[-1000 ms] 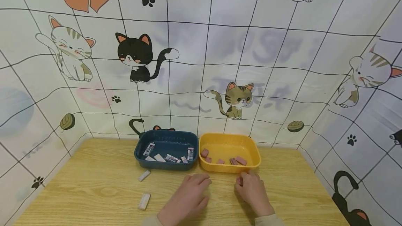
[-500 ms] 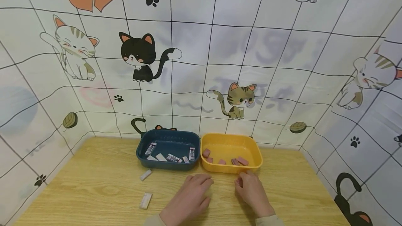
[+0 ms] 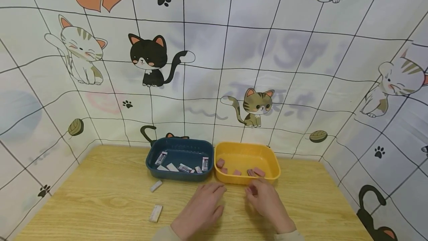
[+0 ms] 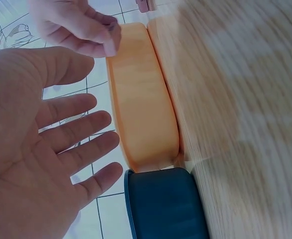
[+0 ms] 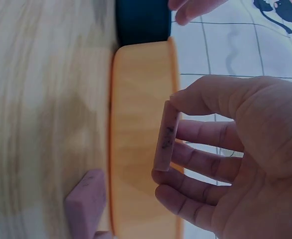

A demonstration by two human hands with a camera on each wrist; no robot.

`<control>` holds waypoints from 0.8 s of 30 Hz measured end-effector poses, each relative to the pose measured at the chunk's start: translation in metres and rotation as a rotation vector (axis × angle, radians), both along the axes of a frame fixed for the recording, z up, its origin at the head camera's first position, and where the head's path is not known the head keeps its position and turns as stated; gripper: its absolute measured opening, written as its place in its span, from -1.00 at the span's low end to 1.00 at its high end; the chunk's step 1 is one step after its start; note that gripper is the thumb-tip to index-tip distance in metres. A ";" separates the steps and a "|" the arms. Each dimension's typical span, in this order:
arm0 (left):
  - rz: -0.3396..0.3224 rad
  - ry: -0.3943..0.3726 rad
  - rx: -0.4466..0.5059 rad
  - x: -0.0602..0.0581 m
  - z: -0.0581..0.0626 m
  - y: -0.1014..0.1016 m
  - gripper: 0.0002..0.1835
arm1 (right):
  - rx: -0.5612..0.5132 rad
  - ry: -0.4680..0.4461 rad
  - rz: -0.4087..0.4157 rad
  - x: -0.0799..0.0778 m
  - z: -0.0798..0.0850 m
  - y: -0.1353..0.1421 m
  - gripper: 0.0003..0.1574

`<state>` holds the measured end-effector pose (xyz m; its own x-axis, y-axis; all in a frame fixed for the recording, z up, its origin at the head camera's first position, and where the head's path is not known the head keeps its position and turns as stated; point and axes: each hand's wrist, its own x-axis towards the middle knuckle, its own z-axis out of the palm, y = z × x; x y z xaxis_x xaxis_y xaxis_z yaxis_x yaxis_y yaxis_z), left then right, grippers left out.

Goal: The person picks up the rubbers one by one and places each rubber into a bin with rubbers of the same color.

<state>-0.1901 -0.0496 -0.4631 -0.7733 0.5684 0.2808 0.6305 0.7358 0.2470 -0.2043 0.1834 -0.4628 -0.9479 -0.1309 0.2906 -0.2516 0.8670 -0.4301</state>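
Two bins (image 3: 180, 176), nine white blocks (image 3: 155, 213), perhaps eight pink (image 5: 166, 137)

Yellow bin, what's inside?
The yellow bin holds at least five pink blocks, mostly along its near side. The near wall hides some lower edges and the floor strip behind it; can't tell what's there.

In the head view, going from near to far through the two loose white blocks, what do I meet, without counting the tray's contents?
Nearer white block, farther white block, blue tray, cat-patterned backdrop.

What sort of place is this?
Probably a sorting corner: a table, cat-print walls, and side by side a blue bin of white blocks and a yellow bin of pink blocks.
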 end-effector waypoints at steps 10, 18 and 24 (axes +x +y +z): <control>0.019 -0.012 -0.006 -0.007 0.001 -0.001 -0.55 | -0.074 0.197 0.130 -0.007 0.012 -0.007 -0.88; 0.020 0.008 0.018 -0.010 0.004 -0.004 -0.57 | -0.043 0.141 0.098 -0.019 0.023 -0.013 -0.88; 0.026 0.039 0.035 -0.013 0.006 -0.005 -0.60 | -0.037 0.169 0.134 -0.028 0.026 -0.017 -0.86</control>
<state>-0.2035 -0.0550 -0.4569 -0.7759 0.5374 0.3304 0.6208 0.7437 0.2482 -0.2323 0.1666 -0.4363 -0.8602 -0.2390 0.4506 -0.4349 0.8051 -0.4033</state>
